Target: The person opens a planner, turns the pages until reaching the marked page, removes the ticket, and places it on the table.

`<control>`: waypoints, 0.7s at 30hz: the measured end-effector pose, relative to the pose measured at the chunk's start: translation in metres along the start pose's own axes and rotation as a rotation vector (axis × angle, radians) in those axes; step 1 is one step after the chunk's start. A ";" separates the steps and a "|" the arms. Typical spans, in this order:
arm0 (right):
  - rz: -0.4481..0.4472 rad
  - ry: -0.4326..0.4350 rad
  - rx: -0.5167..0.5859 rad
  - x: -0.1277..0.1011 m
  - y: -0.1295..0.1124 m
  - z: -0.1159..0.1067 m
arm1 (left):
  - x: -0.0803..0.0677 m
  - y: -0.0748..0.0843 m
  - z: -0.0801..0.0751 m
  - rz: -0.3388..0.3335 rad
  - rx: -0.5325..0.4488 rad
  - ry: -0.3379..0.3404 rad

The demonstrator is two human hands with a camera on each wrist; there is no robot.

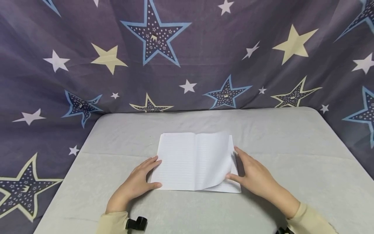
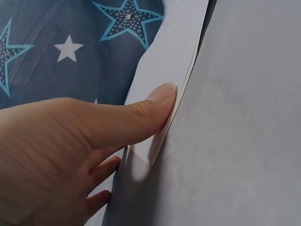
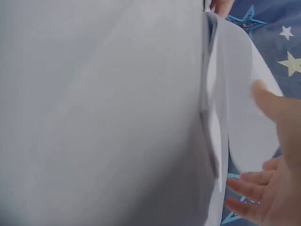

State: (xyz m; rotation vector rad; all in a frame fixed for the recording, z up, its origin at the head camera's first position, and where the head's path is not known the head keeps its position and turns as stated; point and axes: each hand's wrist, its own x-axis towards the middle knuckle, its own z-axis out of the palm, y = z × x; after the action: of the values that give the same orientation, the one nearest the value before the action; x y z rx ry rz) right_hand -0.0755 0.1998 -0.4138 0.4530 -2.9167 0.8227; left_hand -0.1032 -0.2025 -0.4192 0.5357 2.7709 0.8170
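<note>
An open notebook with lined white pages (image 1: 176, 162) lies on the grey-covered table. Its right-hand leaf (image 1: 216, 159) is lifted and curls along the outer edge, with another page (image 1: 229, 186) showing beneath. At the notebook's left edge my left hand (image 1: 135, 182) rests its thumb and fingertips on the paper; in the left wrist view the thumb (image 2: 155, 110) lies across the page near the corner. My right hand (image 1: 258, 175) is spread at the right edge, its thumb by the curled leaf. In the right wrist view the right hand (image 3: 277, 165) is blurred, so contact with the leaf is unclear.
The light grey tabletop (image 1: 187, 211) extends around the notebook. A dark star-patterned cloth (image 1: 204, 65) hangs behind the table and along its sides. A black strap fitting (image 1: 137, 223) sits at the left wrist, by the beige sleeve.
</note>
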 end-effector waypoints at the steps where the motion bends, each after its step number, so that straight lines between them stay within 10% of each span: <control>1: 0.007 0.000 0.022 0.001 -0.002 -0.001 | 0.000 0.000 0.000 0.002 -0.004 0.003; 12: -0.170 0.033 0.149 0.027 -0.056 0.018 | -0.002 -0.008 -0.001 -0.010 -0.020 0.024; 21: -0.238 -0.114 0.112 0.049 -0.092 0.045 | -0.008 -0.013 -0.009 -0.002 0.003 0.053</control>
State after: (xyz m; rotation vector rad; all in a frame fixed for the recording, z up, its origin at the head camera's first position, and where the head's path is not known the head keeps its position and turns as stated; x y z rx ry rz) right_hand -0.0944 0.0891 -0.3987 0.8634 -2.8483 0.9556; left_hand -0.1020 -0.2202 -0.4186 0.5186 2.8205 0.8378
